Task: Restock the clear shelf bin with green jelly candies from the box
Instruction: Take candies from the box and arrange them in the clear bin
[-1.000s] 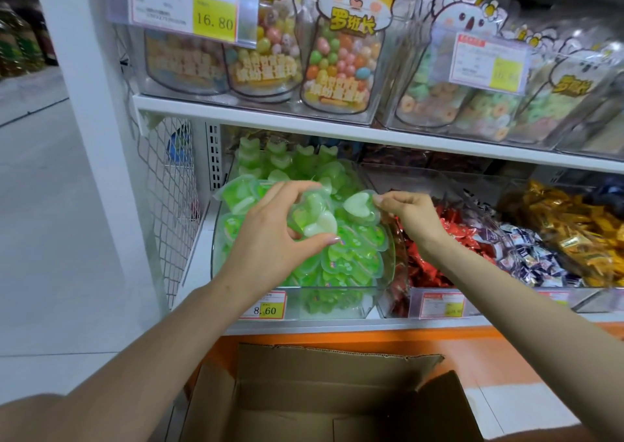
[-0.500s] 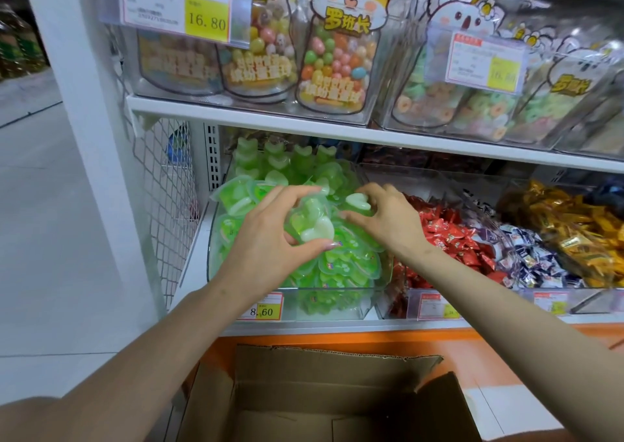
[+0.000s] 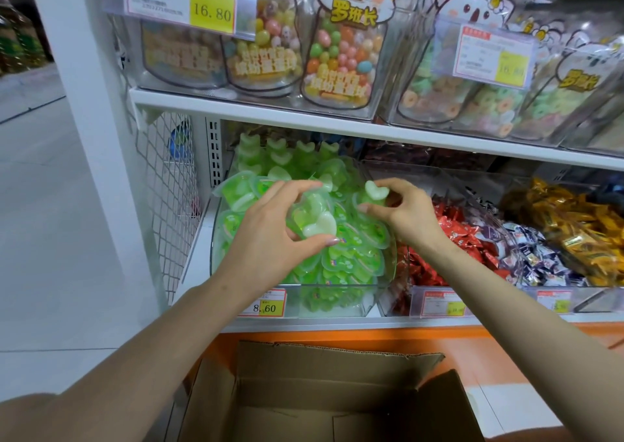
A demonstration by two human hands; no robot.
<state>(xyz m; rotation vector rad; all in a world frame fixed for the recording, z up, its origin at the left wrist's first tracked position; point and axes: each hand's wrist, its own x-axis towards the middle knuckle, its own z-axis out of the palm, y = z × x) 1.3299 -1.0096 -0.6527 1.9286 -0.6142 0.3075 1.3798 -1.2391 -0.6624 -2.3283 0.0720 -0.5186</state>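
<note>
The shelf bin (image 3: 337,301) stands at the left end of the lower shelf (image 3: 489,322), just beside the mesh panel (image 3: 169,198). Jelly candies (image 3: 351,259) fill it. The left hand (image 3: 270,239) and right hand (image 3: 401,212) hold candies above the pile. Wrapped sweets (image 3: 449,239) lie to the right. The box (image 3: 304,391) sits below, in front. Candy bags (image 3: 341,57) stand on the upper shelf (image 3: 337,127).
</note>
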